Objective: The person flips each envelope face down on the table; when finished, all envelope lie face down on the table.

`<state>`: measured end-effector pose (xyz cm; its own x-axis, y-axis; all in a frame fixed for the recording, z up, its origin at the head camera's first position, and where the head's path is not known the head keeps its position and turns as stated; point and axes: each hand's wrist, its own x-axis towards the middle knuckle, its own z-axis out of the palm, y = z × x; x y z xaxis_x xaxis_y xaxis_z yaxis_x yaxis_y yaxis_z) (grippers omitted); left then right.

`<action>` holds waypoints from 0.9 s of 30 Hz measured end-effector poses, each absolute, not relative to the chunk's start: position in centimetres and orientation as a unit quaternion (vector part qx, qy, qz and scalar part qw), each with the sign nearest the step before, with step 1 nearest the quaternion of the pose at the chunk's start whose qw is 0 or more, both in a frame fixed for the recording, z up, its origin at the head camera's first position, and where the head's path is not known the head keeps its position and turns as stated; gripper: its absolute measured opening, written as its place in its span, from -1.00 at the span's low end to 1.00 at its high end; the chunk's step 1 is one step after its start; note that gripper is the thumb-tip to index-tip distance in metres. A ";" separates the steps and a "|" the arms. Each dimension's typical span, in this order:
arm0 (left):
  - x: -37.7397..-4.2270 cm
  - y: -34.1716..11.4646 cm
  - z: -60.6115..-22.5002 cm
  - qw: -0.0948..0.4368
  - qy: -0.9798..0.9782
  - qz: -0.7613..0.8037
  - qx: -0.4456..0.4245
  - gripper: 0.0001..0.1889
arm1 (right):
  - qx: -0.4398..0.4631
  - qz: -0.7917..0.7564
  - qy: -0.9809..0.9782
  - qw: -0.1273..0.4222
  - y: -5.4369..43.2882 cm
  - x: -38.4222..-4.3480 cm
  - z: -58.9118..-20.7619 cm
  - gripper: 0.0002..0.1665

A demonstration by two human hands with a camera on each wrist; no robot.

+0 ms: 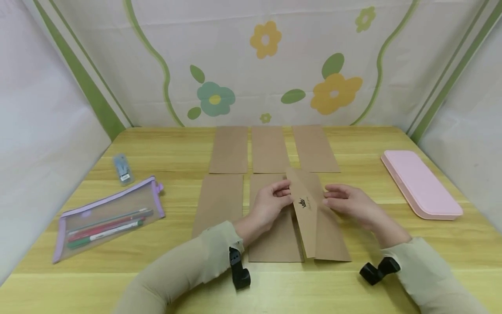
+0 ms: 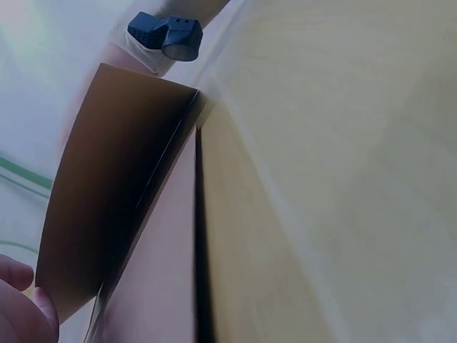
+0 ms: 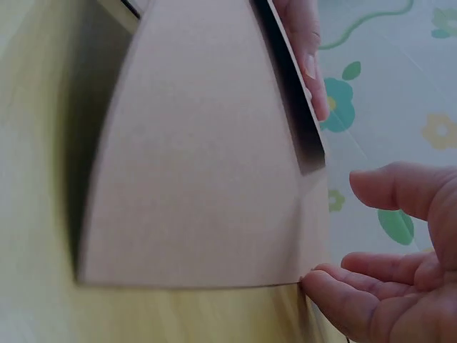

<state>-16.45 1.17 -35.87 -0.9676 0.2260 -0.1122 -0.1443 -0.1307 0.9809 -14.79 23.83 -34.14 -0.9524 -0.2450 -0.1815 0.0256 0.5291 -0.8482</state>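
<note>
A folded brown kraft card (image 1: 307, 218), printed with a small black crown and script, stands partly opened at the front right of the rows. My left hand (image 1: 268, 207) pinches the raised cover's left edge between thumb and fingers. My right hand (image 1: 354, 205) is at the card's right side, its fingers loosely bent. In the right wrist view, a fingertip of the right hand (image 3: 400, 286) touches the corner of the card (image 3: 193, 171), while the thumb stays apart from it. The left wrist view has the card's raised panel (image 2: 100, 171) beside the left fingertips (image 2: 43, 311).
Brown cards (image 1: 219, 198) lie flat in two rows. To the left are a mesh pencil pouch (image 1: 106, 198) with pens inside and a small blue-grey clear case (image 1: 122, 168). A pink case (image 1: 421, 183) lies at right. A flower-patterned curtain (image 1: 243, 61) hangs behind the wooden table (image 1: 176, 279).
</note>
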 end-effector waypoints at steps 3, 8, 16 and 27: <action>-16.5 0.9 -35.7 0.115 0.642 0.757 0.026 -0.55 | -0.061 -0.490 0.859 0.138 23.2 -14.9 -34.3 -0.23; -16.3 0.7 -35.2 0.107 0.633 0.767 0.027 -0.55 | -0.053 -0.497 0.855 0.135 22.2 -15.0 -34.3 -0.21; -16.4 0.8 -34.2 0.096 0.650 0.753 0.036 -0.57 | -0.046 -0.536 0.831 0.139 21.4 -14.9 -34.5 -0.24; -16.9 1.0 -32.6 0.100 0.678 0.725 0.071 -0.59 | -0.023 -0.625 0.762 0.168 20.4 -14.3 -34.8 -0.27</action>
<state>-16.94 1.04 -32.55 -0.9700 0.2409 -0.0319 -0.0479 -0.0607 0.9970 -14.29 20.44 -34.85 -0.9425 -0.2445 -0.2277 0.1757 0.2170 -0.9602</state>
